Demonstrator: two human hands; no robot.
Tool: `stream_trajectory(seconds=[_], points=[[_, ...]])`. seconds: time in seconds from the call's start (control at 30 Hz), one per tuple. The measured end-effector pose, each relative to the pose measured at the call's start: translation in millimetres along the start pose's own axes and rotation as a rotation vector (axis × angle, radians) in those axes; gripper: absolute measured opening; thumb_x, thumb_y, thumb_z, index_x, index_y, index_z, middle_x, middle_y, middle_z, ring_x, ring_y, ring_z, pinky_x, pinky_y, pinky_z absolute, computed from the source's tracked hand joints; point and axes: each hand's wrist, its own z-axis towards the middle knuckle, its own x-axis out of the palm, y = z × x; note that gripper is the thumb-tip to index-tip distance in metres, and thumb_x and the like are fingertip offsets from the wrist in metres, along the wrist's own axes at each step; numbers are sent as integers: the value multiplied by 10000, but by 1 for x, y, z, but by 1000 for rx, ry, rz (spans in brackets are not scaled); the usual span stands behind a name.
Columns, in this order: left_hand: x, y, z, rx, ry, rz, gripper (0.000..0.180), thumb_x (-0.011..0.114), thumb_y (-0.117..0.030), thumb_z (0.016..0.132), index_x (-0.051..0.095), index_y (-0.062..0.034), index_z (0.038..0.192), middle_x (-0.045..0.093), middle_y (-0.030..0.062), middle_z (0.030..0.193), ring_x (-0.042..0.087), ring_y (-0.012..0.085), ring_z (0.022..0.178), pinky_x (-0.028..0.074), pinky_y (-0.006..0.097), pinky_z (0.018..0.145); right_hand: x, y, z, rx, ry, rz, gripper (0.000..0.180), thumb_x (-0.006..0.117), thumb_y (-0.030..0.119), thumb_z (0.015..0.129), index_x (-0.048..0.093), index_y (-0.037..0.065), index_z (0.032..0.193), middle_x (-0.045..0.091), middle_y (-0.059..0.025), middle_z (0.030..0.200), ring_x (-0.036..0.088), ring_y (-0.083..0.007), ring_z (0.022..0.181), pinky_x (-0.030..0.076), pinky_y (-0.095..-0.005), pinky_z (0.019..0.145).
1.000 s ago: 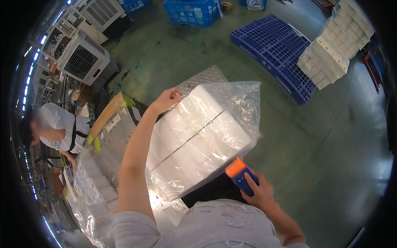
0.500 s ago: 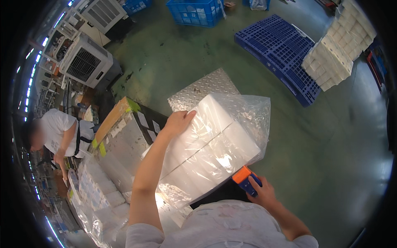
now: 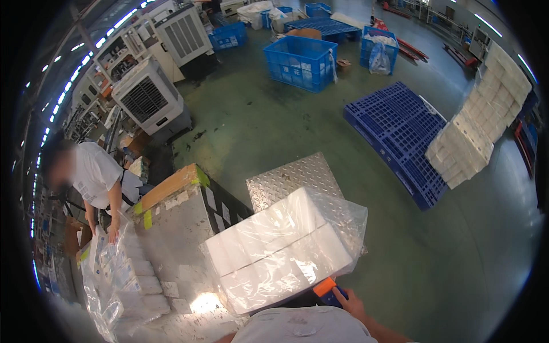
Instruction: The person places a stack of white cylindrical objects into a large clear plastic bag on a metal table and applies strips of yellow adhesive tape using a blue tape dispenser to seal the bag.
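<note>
A large clear plastic bag [image 3: 357, 217] holds several white block-shaped packs [image 3: 269, 251] in two rows. It lies tilted at the right end of the metal worktable [image 3: 183, 228], its loose end on the far right side. My right hand [image 3: 353, 305] is closed around an orange-and-blue hand-held tool [image 3: 327, 289], just below the bag's near right corner. The tool's exact kind does not show. Only a sliver of my left arm [image 3: 226, 338] appears at the lower edge; that hand is out of view.
A co-worker [image 3: 100, 177] on the left has both hands on plastic-wrapped white packs [image 3: 128, 280]. Beyond the bag lies a diamond-plate metal sheet [image 3: 291, 174]. A blue pallet [image 3: 400, 137] with stacked white packs [image 3: 463, 148] stands right. Blue crates [image 3: 300, 66] and an air cooler [image 3: 148, 97] stand farther off.
My left hand has let go of the bag's far edge and dropped out of view. The right hand keeps its tool near the bag's corner. The view has tilted up, showing more of the room.
</note>
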Motion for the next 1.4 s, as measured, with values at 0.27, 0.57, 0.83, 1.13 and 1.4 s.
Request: stream_trajectory(seconds=[0.27,0.57,0.83,1.13,1.4], points=[[-21,-7,11,38,-303,-82,320,492,-300,880,636,-39,996,635,169,1008,588,313,975,437,388,860,3,-40,7,-259,15,-390,654,597,243,801,358,233,1410,467,-229,1215,541,-414,1053,449,-443,897],[-33,-26,33,112,-368,-82,330,479,-310,884,643,-41,982,640,159,1013,592,304,974,437,382,861,6,-31,13,110,340,-213,696,555,318,835,226,266,1447,439,-244,1206,537,-455,995,469,-490,827],[-29,-20,29,83,-361,-77,341,467,-319,887,648,-43,970,645,150,1016,595,295,972,437,376,862,30,-51,9,60,302,-58,711,536,328,857,176,277,1468,382,-259,1281,489,-464,1080,443,-480,889],[-9,15,16,10,-327,-99,355,453,-329,891,655,-45,956,651,140,1021,599,285,971,437,370,863,-19,9,5,43,111,-19,798,620,215,791,196,309,1460,438,-228,1231,582,-439,884,498,-492,734],[12,50,1,-37,-160,31,369,441,-338,895,660,-46,943,656,131,1025,602,277,970,437,365,863,-8,21,2,115,58,-27,828,680,216,752,242,298,1449,457,-237,1146,577,-451,762,494,-501,648]])
